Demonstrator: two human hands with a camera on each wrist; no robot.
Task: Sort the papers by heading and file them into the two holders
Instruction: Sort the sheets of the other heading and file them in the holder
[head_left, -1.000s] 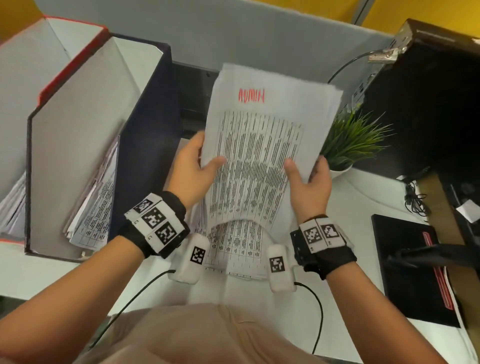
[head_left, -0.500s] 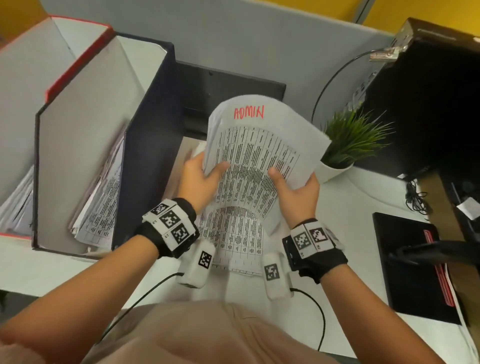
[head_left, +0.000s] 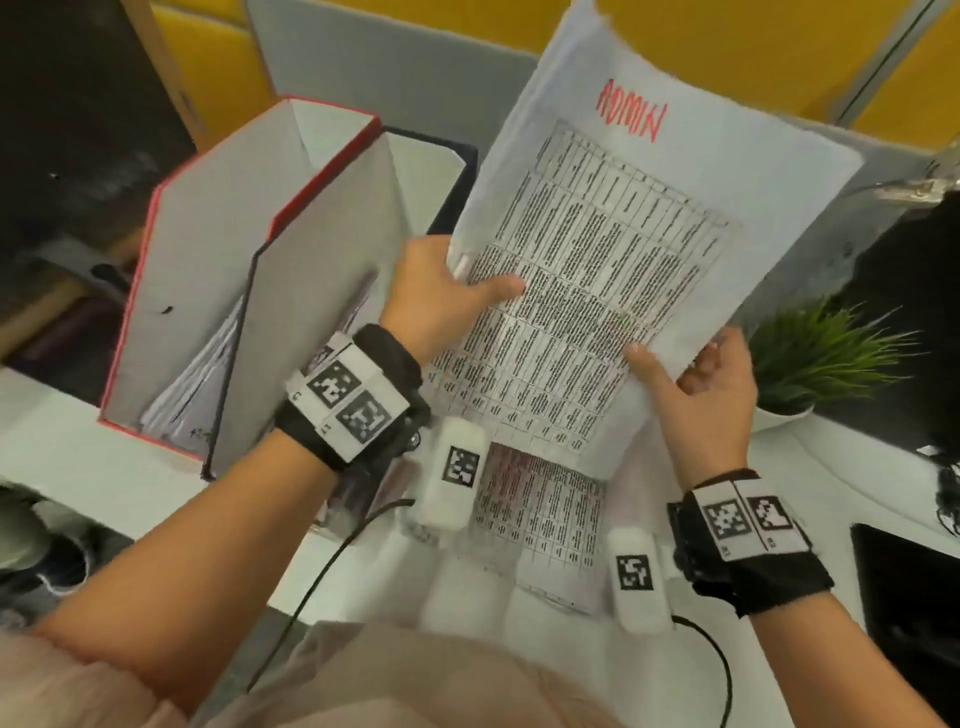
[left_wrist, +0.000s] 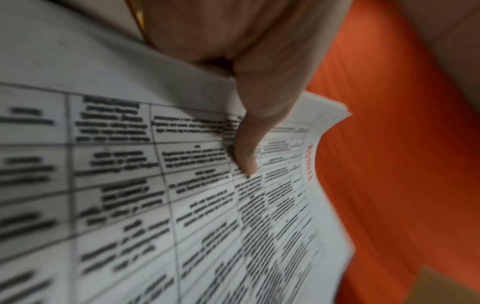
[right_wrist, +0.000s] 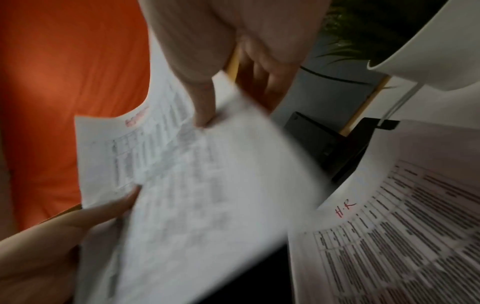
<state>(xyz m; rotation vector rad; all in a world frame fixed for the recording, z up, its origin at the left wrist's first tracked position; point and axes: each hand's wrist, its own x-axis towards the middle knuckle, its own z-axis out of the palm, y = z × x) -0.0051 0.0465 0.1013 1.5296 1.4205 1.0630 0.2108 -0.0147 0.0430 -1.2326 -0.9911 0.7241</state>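
Nearest the person, at the front edge of the bench (head_left: 130, 467), the remaining papers (head_left: 540, 514) lie flat; the right wrist view shows the top sheet there headed "H.R" in red.

Just above that pile, both hands hold up the ADMIN sheaf (head_left: 618, 270), a printed table with "ADMIN" hand-lettered in red at its top. The left hand (head_left: 441, 296) has a closed grip on the sheaf's left edge, thumb across the print and fingers curled behind; the left wrist view shows several sheet edges fanned under the thumb, so this is more than one page. The right hand (head_left: 706, 395) pinches the lower right corner, thumb on the face and fingers behind.

Half a second ago the sheaf sagged low over the pile. Now it stands taller and flatter, its heading up near the partition, and it has swung left, so its left edge is close beside the holders. I take this to mean the heading is read and the filing move is under way.

Further back on the left of the bench stand the navy holder (head_left: 311, 332) and, touching it, the red holder (head_left: 218, 270); the red one plainly has papers in it. Which takes ADMIN cannot be told here. A small potted plant (head_left: 815, 358) sits at the right.
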